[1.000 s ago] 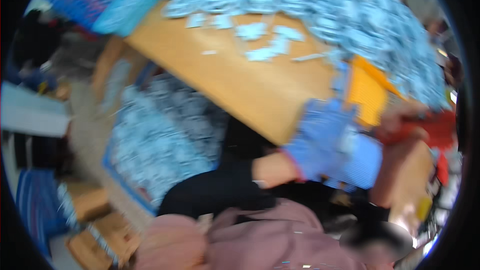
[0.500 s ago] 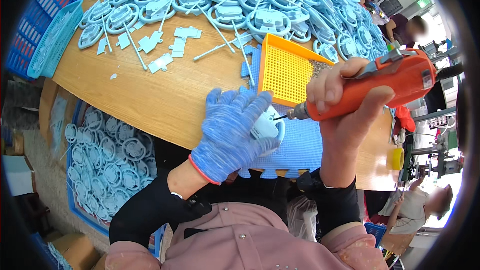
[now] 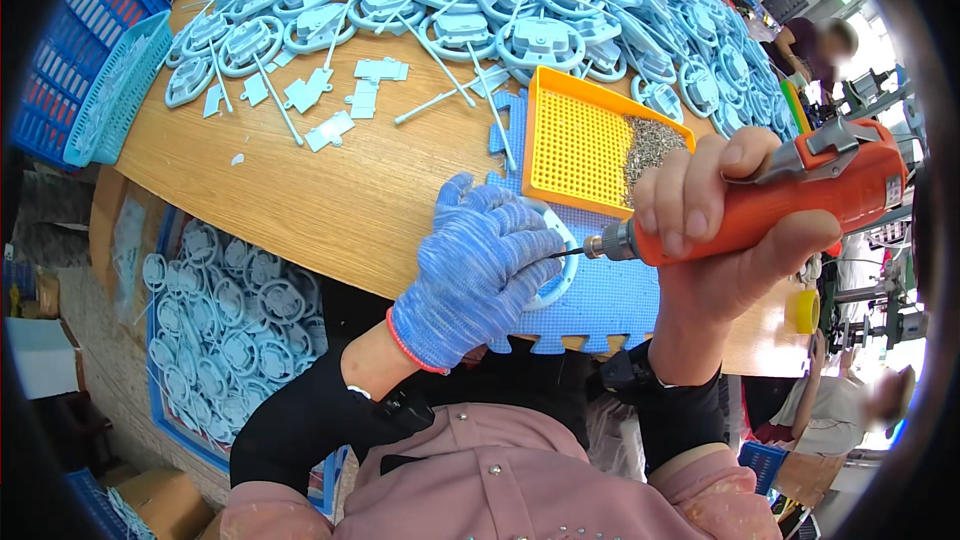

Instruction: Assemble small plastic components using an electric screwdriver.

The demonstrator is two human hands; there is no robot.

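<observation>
My left hand (image 3: 478,265), in a blue knitted glove, lies over a light-blue ring-shaped plastic part (image 3: 567,283) on a blue foam mat (image 3: 615,305). Its fingers are bent together on the part and hide the middle; only the ring's right side shows. My bare right hand (image 3: 715,260) is wrapped round an orange-red electric screwdriver (image 3: 845,185), held nearly level. The dark bit points left and ends at my gloved fingertips, above the part. Whether the bit touches anything there, I cannot tell.
Beyond the mat's far edge sits a yellow-orange tray (image 3: 570,145) with small metal screws (image 3: 655,148). A large heap of similar light-blue parts (image 3: 540,40) covers the table's far side. Flat light-blue pieces (image 3: 330,130) lie left. A blue crate (image 3: 165,410) of parts stands below left.
My left fingers, spread over the part before, are now drawn together near the bit and cover its middle. The screwdriver has moved right and slightly nearer to me.
</observation>
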